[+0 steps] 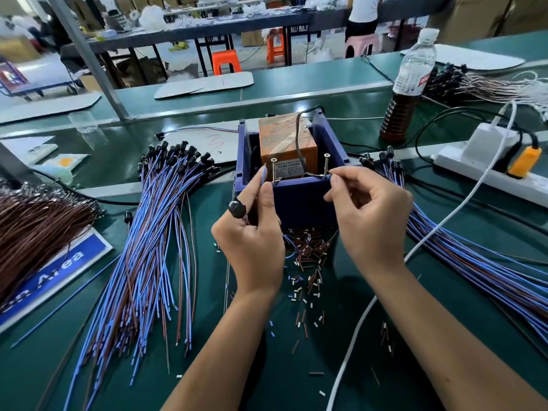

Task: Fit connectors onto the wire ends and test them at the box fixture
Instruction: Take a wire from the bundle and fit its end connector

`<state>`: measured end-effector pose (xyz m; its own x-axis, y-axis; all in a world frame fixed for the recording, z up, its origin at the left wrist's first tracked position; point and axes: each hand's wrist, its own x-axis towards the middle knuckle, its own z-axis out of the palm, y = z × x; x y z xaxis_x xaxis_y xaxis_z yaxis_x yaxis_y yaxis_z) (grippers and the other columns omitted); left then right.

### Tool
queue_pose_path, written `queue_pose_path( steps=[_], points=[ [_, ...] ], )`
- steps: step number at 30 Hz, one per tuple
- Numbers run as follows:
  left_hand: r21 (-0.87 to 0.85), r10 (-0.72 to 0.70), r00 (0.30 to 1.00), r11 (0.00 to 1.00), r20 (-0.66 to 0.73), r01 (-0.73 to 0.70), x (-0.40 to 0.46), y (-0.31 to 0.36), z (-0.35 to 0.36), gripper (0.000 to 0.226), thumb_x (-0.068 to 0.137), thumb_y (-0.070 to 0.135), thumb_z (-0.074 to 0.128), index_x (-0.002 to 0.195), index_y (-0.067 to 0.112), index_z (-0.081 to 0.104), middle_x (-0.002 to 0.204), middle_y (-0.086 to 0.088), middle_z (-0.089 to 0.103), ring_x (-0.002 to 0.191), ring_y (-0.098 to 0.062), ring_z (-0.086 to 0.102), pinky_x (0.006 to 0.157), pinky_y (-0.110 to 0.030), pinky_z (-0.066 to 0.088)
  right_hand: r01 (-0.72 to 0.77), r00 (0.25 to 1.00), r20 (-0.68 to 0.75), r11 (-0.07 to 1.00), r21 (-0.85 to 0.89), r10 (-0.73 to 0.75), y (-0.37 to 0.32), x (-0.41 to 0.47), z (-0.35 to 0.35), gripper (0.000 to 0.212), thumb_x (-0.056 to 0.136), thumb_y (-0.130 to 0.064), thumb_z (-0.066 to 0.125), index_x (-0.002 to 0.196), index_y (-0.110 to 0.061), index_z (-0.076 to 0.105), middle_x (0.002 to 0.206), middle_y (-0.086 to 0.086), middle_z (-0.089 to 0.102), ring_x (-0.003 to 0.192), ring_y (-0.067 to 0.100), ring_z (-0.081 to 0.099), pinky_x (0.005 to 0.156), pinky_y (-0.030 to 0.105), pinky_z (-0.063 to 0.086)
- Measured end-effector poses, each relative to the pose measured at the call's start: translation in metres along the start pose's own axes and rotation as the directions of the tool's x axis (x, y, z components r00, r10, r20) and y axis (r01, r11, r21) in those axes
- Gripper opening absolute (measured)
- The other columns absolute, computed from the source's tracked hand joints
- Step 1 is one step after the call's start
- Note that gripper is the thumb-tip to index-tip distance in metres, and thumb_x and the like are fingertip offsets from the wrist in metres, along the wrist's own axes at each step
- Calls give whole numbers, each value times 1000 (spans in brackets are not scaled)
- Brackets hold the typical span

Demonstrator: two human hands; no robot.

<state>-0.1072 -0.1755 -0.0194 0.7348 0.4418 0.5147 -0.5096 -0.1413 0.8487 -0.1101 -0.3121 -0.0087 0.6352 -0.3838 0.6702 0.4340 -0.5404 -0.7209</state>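
Both hands work at the near rim of the blue box fixture [299, 200]. The left hand [252, 232] pinches a blue wire [263, 177] beside the left screw [273, 170]; the right hand [370, 215] pinches a wire end by the right screw [326, 164]. Wire bundles [154, 247] flank both grips on the counter [207, 336].

Two bare hands and forearms

Left hand [252, 241] and right hand [372, 221] show no sleeves, gloves, rings or watch; nails are short and unpainted.
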Motion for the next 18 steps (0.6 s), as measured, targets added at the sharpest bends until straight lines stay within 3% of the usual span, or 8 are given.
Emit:
queue_pose_path(
  steps=[2, 6, 10, 14, 18],
  points=[
    [14, -1, 1000, 1000, -18, 1, 1, -1, 0, 22, 100, 13, 65, 120, 9, 74, 74, -13, 71, 56, -15, 55, 61, -29, 48, -15, 1000, 0, 1000, 17, 15, 1, -2, 0, 13, 98, -10, 67, 99, -10, 79, 73, -9, 73, 69, 4, 71, 67, 21, 57],
    [4, 14, 1000, 1000, -6, -14, 1, 3, 1, 10, 100, 11, 65, 104, 20, 62, 59, -18, 57, 51, -28, 55, 54, -34, 47, -31, 1000, 2, 999, 38, 31, 1, -4, 1, 13, 99, -10, 66, 101, -9, 79, 74, -8, 73, 71, 7, 72, 67, 24, 58],
    [12, 15, 1000, 1000, 13, -15, 2, 1, -1, 17, 100, 9, 65, 88, 16, 55, 55, -5, 56, 47, -18, 55, 52, -27, 46, -51, 999, 1, 997, 51, 51, 2, -4, 2, 13, 100, -11, 65, 101, -10, 79, 75, -9, 73, 71, 7, 71, 67, 26, 59],
    [36, 19, 999, 999, 28, -20, 2, -1, 0, 19, 100, 7, 64, 84, 15, 57, 53, -5, 55, 47, -15, 53, 52, -24, 44, -57, 998, 4, 996, 63, 57, 3, -4, 3, 13, 100, -11, 66, 101, -10, 78, 75, -8, 73, 70, 9, 72, 67, 26, 59],
    [58, 27, 999, 998, 20, -28, 2, -1, 0, 19, 99, 9, 65, 83, 17, 58, 55, -10, 55, 48, -26, 53, 50, -34, 42, -45, 999, -1, 997, 59, 45, 4, -4, 4, 13, 100, -12, 66, 103, -10, 78, 75, -6, 74, 70, 7, 72, 65, 28, 60]
  ],
)
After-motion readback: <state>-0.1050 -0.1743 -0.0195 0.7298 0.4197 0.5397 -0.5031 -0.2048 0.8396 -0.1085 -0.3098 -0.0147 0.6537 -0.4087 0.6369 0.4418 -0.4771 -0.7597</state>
